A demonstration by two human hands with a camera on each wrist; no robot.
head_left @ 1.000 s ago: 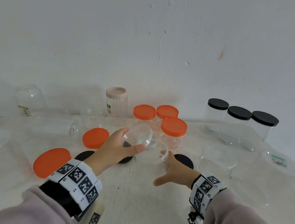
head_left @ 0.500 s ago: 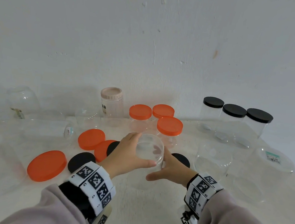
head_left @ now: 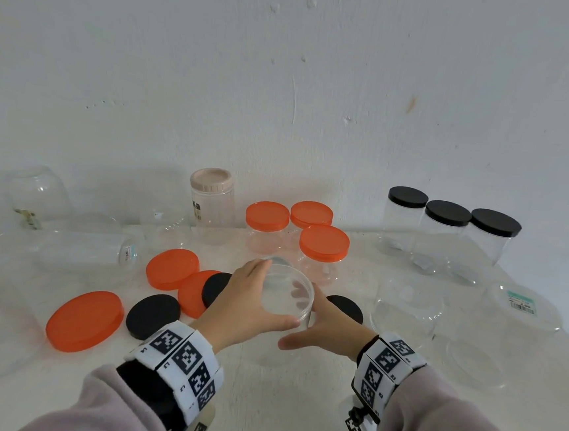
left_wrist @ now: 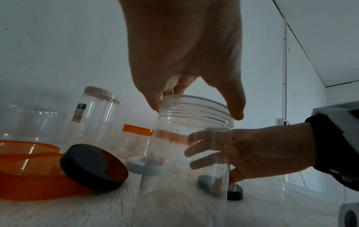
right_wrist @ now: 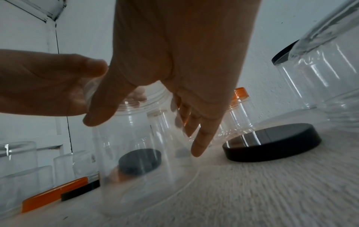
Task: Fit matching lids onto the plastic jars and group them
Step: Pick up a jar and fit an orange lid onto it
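Left hand [head_left: 244, 301] gripping open clear jar [head_left: 286, 293] at its rim; right hand [head_left: 330, 326] spread, fingers straight, against jar's side.

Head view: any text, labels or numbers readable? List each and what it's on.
None readable.
Beige-lid jar: dark label, too blurred.
Jar lying on its side: teal sticker, too small.
Far-right jar: teal barcode sticker, unreadable.
Wristbands: square marker codes with tiny characters, too small.
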